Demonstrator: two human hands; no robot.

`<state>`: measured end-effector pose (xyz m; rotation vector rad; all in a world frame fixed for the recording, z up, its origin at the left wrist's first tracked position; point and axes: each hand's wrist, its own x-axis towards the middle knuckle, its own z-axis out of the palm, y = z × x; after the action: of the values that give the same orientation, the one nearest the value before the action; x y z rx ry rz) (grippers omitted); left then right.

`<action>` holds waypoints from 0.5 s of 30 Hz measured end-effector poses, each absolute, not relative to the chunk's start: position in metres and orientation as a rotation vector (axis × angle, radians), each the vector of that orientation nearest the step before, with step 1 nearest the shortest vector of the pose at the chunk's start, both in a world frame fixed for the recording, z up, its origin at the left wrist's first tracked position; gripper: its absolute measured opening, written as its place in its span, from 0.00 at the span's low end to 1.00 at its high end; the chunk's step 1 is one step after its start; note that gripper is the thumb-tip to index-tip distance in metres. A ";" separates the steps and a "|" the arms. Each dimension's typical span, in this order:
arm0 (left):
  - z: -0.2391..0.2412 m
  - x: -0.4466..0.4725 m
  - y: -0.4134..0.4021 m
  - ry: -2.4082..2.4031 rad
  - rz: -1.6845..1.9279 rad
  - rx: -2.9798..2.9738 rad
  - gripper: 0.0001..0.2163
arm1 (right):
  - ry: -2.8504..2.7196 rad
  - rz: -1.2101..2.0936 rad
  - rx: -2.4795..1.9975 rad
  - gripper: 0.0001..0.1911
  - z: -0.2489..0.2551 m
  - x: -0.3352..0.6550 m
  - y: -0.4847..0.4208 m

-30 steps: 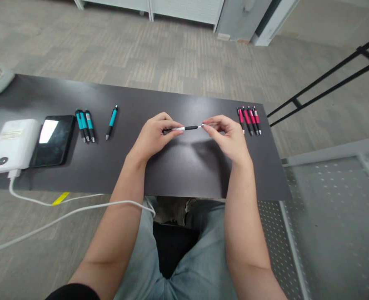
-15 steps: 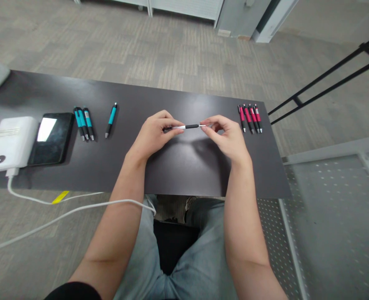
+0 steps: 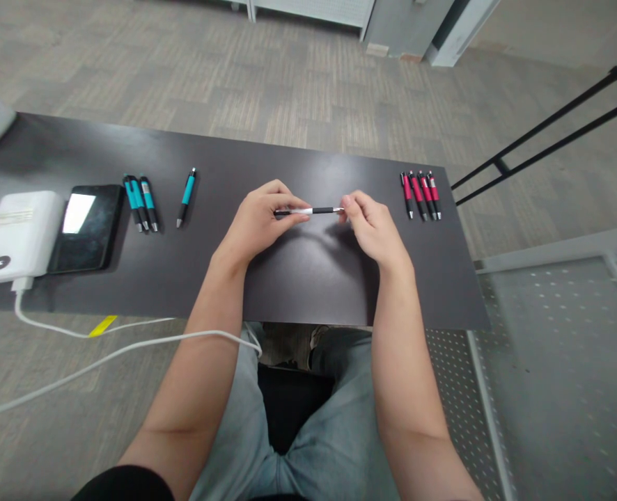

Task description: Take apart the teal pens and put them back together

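Observation:
A white pen with a black grip (image 3: 323, 210) lies level between my two hands, above the tabletop, its silver tip turned to the right. My left hand (image 3: 261, 216) is closed on the pen's white barrel, pinching it between thumb and fingers. At the other end, my right hand (image 3: 372, 226) has its thumb and curled fingers pressed together at the metal tip, partly covering it. Nearest on the left is a single teal pen (image 3: 186, 196). Several red pens (image 3: 420, 195) lie side by side to the right of my right hand.
More teal pens (image 3: 140, 202) lie by a black phone-like device (image 3: 86, 240) and a white power bank (image 3: 19, 236) on the dark table (image 3: 308, 292). A white cable (image 3: 131, 348) crosses my left forearm. Black metal bars (image 3: 549, 129) stand beyond the right edge.
My right hand's fingers have curled and shifted their hold at the pen's tip, the thumb now on top. My left hand keeps its hold on the barrel. The view has shifted slightly.

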<state>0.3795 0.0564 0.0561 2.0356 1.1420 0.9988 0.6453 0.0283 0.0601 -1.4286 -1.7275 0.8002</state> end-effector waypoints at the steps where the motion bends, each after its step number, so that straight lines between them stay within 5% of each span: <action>1: 0.056 0.380 0.057 1.147 0.999 2.034 0.13 | -1.718 0.808 -1.408 0.34 0.060 0.645 0.028; 15: 0.053 0.380 0.058 1.137 1.002 2.062 0.14 | -1.763 0.842 -1.361 0.31 0.058 0.643 0.028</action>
<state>0.3799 0.0584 0.0527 2.0617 1.1368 1.0024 0.6427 0.0280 0.0584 -1.3612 -1.7627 0.8419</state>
